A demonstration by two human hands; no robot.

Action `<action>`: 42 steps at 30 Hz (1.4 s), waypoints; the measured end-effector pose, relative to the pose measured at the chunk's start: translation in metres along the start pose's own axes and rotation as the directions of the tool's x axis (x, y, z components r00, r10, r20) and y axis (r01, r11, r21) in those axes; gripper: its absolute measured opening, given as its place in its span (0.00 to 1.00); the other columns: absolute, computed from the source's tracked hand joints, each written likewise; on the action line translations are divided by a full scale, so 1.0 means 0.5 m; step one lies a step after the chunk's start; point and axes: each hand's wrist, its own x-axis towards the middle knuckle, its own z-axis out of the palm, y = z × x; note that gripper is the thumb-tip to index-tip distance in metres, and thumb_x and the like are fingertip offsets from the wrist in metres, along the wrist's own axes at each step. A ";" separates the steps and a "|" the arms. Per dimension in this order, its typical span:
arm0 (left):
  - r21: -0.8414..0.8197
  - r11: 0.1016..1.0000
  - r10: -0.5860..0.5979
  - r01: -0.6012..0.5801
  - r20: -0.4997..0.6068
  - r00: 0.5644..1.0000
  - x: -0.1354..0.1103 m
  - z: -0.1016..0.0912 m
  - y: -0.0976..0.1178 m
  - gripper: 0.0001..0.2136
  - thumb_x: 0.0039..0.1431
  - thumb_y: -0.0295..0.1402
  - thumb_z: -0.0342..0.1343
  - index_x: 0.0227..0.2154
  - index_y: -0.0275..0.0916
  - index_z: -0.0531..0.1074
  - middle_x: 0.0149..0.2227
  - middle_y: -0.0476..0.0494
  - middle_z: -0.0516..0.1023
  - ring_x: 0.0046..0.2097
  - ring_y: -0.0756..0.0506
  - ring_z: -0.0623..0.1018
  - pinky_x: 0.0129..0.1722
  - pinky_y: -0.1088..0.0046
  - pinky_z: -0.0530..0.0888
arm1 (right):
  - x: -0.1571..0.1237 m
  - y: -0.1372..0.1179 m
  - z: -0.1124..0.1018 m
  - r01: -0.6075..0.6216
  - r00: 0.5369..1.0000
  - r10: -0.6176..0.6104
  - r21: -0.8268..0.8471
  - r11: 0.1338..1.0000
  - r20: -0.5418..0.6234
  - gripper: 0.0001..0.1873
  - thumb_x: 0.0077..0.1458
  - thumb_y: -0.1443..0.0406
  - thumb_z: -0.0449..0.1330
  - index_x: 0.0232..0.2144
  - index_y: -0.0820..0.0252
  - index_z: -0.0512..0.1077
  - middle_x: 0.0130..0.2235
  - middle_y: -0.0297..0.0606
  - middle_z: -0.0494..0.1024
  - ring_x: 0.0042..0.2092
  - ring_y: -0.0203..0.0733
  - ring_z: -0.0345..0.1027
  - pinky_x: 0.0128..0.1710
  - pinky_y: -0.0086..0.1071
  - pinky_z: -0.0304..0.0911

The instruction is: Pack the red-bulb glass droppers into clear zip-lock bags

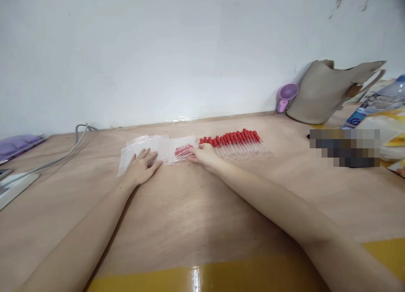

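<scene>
My left hand (141, 167) lies flat with fingers spread on a pile of clear plastic bags (139, 151) on the table. My right hand (202, 154) is closed in a pinch at the open end of a small clear bag (180, 151) that holds several red-capped droppers. Just right of that hand, a row of several glass droppers with red bulbs (237, 142) lies on the table (190, 216).
A grey bag (329, 92) and a small purple fan (286, 96) stand at the back right by the white wall. A water bottle (376, 102) and yellow-white packaging (389, 132) sit far right. Grey cables (68, 151) and flat devices (12, 184) lie at the left.
</scene>
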 end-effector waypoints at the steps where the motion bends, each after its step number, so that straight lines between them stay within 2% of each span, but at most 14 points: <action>1: -0.024 1.000 0.014 -0.013 0.026 1.000 0.001 0.000 0.000 0.25 0.59 0.47 0.43 0.54 0.40 0.67 0.60 0.42 0.61 0.62 0.39 0.58 0.60 0.56 0.54 | -0.012 -0.007 -0.020 -0.008 1.000 0.007 -0.065 0.998 -0.013 0.06 0.48 0.65 0.59 0.27 0.59 0.64 0.25 0.36 0.72 0.27 0.37 0.68 0.33 0.34 0.66; 3: -0.051 0.999 0.013 -0.012 0.027 1.000 0.003 0.000 0.001 0.21 0.59 0.45 0.42 0.48 0.42 0.72 0.55 0.44 0.69 0.59 0.41 0.64 0.59 0.60 0.58 | -0.039 -0.024 -0.066 0.029 0.998 -0.048 -0.377 0.926 -0.041 0.05 0.47 0.64 0.60 0.27 0.60 0.68 0.25 0.36 0.73 0.27 0.37 0.68 0.34 0.33 0.65; 6: -0.058 0.998 -0.015 0.011 -0.055 0.998 0.005 -0.005 0.007 0.19 0.59 0.41 0.43 0.42 0.42 0.76 0.52 0.46 0.73 0.57 0.41 0.67 0.58 0.62 0.61 | -0.075 -0.048 -0.136 0.133 0.973 -0.229 -0.729 0.671 -0.033 0.07 0.49 0.63 0.57 0.24 0.59 0.71 0.29 0.39 0.76 0.32 0.39 0.69 0.36 0.32 0.62; 11: -0.056 0.992 -0.127 0.114 -0.325 0.937 0.001 -0.056 0.034 0.19 0.63 0.39 0.39 0.42 0.38 0.74 0.52 0.42 0.71 0.54 0.39 0.70 0.52 0.61 0.66 | -0.076 -0.052 -0.217 -0.039 0.943 -0.275 -0.882 0.469 -0.188 0.09 0.51 0.62 0.54 0.28 0.57 0.74 0.34 0.38 0.77 0.37 0.43 0.69 0.35 0.34 0.61; 15: 0.025 0.999 -0.021 0.036 -0.439 0.898 -0.033 -0.108 0.126 0.13 0.61 0.40 0.46 0.33 0.40 0.73 0.45 0.40 0.74 0.48 0.36 0.72 0.43 0.61 0.69 | -0.047 -0.043 -0.241 -0.162 0.912 -0.293 -0.906 0.390 -0.289 0.11 0.50 0.58 0.54 0.31 0.58 0.72 0.37 0.41 0.76 0.40 0.46 0.69 0.37 0.36 0.62; 18: -0.018 0.989 0.132 -0.144 -0.292 0.947 -0.093 -0.119 0.237 0.16 0.60 0.42 0.46 0.24 0.38 0.70 0.33 0.41 0.74 0.33 0.42 0.76 0.32 0.66 0.70 | -0.028 -0.039 -0.245 -0.227 0.909 -0.253 -0.902 0.367 -0.332 0.15 0.49 0.56 0.56 0.34 0.60 0.71 0.37 0.45 0.76 0.41 0.49 0.69 0.37 0.39 0.63; 21: -0.354 0.909 0.258 -0.219 0.065 0.964 -0.148 -0.109 0.316 0.17 0.56 0.50 0.50 0.28 0.39 0.70 0.23 0.46 0.73 0.27 0.45 0.75 0.25 0.70 0.70 | -0.016 -0.036 -0.246 -0.261 0.915 -0.203 -0.895 0.363 -0.350 0.15 0.48 0.57 0.56 0.35 0.61 0.72 0.38 0.47 0.76 0.42 0.51 0.69 0.37 0.39 0.64; 23: -0.532 0.814 0.376 -0.233 0.176 0.910 -0.161 -0.101 0.328 0.18 0.59 0.49 0.47 0.36 0.39 0.71 0.29 0.46 0.76 0.28 0.47 0.75 0.27 0.70 0.73 | -0.012 -0.035 -0.245 -0.259 0.924 -0.181 -0.901 0.348 -0.336 0.14 0.50 0.60 0.54 0.34 0.63 0.73 0.38 0.49 0.76 0.41 0.51 0.70 0.37 0.39 0.64; 25: -0.571 0.721 0.541 -0.392 0.112 0.833 -0.153 -0.095 0.311 0.16 0.62 0.45 0.46 0.44 0.40 0.70 0.43 0.42 0.76 0.40 0.45 0.76 0.41 0.65 0.74 | -0.012 -0.035 -0.241 -0.251 0.933 -0.169 -0.911 0.327 -0.318 0.14 0.51 0.63 0.52 0.34 0.64 0.74 0.37 0.51 0.76 0.41 0.51 0.71 0.37 0.38 0.64; 29: -0.435 0.572 0.789 -0.695 0.062 0.611 -0.119 -0.078 0.257 0.20 0.61 0.41 0.51 0.55 0.46 0.63 0.62 0.43 0.58 0.63 0.38 0.57 0.61 0.52 0.52 | -0.013 -0.040 -0.226 -0.263 0.939 -0.140 -0.918 0.298 -0.314 0.15 0.51 0.67 0.51 0.37 0.68 0.74 0.38 0.56 0.76 0.42 0.54 0.71 0.37 0.39 0.64; 31: -0.394 0.578 0.806 -0.714 0.143 0.574 -0.117 -0.065 0.246 0.21 0.62 0.42 0.50 0.57 0.48 0.60 0.64 0.44 0.51 0.65 0.36 0.50 0.62 0.48 0.47 | -0.012 -0.046 -0.222 -0.272 0.941 -0.117 -0.915 0.298 -0.317 0.15 0.51 0.68 0.51 0.38 0.70 0.74 0.39 0.58 0.76 0.43 0.55 0.71 0.38 0.39 0.63; 33: -0.382 0.631 0.771 -0.676 0.207 0.603 -0.129 -0.052 0.251 0.22 0.63 0.43 0.48 0.59 0.49 0.58 0.65 0.44 0.48 0.65 0.35 0.47 0.61 0.46 0.47 | -0.010 -0.053 -0.223 -0.274 0.943 -0.097 -0.906 0.322 -0.319 0.14 0.52 0.68 0.51 0.36 0.70 0.73 0.40 0.59 0.75 0.43 0.55 0.71 0.38 0.38 0.63; 36: -0.369 0.753 0.645 -0.545 0.251 0.722 -0.159 -0.045 0.274 0.23 0.64 0.45 0.44 0.60 0.51 0.54 0.66 0.44 0.45 0.65 0.34 0.45 0.60 0.45 0.48 | -0.009 -0.063 -0.234 -0.204 0.942 -0.159 -0.879 0.432 -0.297 0.12 0.54 0.66 0.51 0.33 0.68 0.72 0.37 0.56 0.76 0.41 0.51 0.70 0.38 0.36 0.62; 42: -0.319 0.886 0.432 -0.335 0.312 0.846 -0.176 -0.067 0.301 0.26 0.64 0.48 0.41 0.60 0.42 0.55 0.65 0.34 0.46 0.65 0.32 0.46 0.58 0.46 0.54 | -0.061 -0.050 -0.238 0.122 0.922 -0.300 -0.551 0.825 -0.244 0.20 0.54 0.62 0.53 0.48 0.64 0.58 0.26 0.34 0.70 0.30 0.38 0.67 0.34 0.33 0.63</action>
